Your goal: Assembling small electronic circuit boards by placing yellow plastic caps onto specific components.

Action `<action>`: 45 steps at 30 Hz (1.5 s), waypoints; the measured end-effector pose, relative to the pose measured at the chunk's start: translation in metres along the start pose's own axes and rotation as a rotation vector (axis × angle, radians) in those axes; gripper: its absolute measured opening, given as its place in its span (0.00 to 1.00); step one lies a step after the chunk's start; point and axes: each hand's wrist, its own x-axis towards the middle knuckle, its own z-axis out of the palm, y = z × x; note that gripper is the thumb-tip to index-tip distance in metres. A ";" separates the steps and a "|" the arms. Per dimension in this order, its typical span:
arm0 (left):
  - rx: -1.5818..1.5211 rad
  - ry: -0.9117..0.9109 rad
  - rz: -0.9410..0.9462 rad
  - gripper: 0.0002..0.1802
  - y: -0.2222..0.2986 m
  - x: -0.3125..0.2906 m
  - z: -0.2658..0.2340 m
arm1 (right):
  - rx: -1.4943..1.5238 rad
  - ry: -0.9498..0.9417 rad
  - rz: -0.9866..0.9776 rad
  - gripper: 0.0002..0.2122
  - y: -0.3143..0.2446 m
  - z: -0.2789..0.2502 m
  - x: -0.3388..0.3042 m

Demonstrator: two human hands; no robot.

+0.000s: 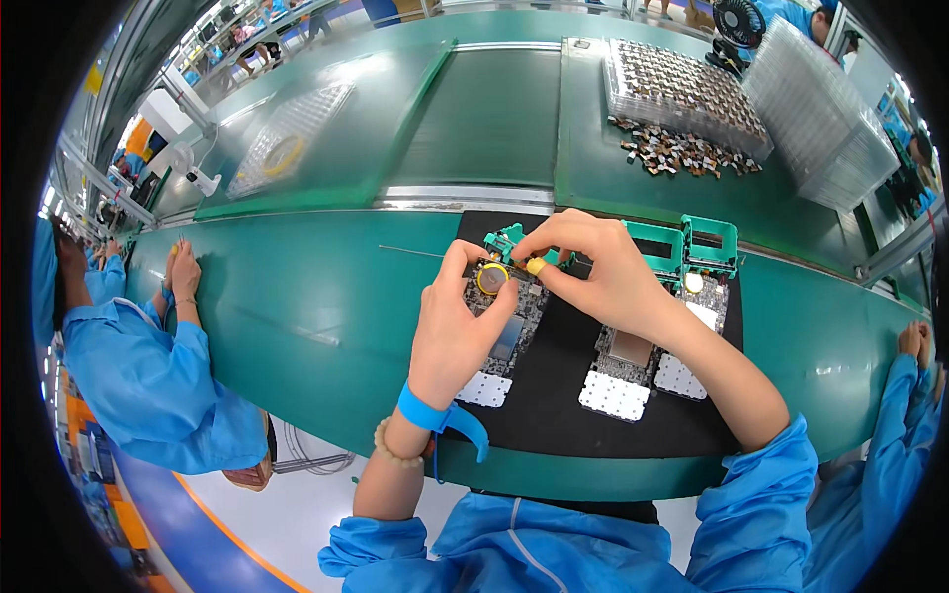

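My left hand [453, 326] is curled with its thumb and index finger about a coin-shaped silver disc with a yellow rim [492, 279], at the upper end of a circuit board [513, 331]. Close by on the right, my right hand [605, 269] is closed in a pinch beside a green plastic frame [505, 240] at the board's far end. A yellow cover [536, 266] shows at one of its fingertips. Whatever lies between those fingertips is too small and hidden to name. A blue wrist strap [427, 407] and a beaded bracelet circle my left wrist.
Under the boards lies a black mat [539, 420]. Two more boards [618, 371] with green frames [710, 244] lie right. Beyond a metal rail stand stacked clear trays [682, 89], beside a heap of small parts [689, 150]. Co-workers' hands [183, 272] rest at left and right.
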 end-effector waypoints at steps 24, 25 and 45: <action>-0.063 0.052 -0.037 0.12 -0.002 0.000 0.006 | -0.120 0.001 -0.213 0.10 0.002 0.007 0.001; -0.056 0.052 -0.027 0.11 -0.005 0.000 0.006 | -0.103 0.009 -0.190 0.10 0.001 0.008 0.001; -0.161 -0.059 -0.093 0.13 -0.022 0.002 -0.004 | 0.109 0.069 0.092 0.14 -0.003 -0.018 0.007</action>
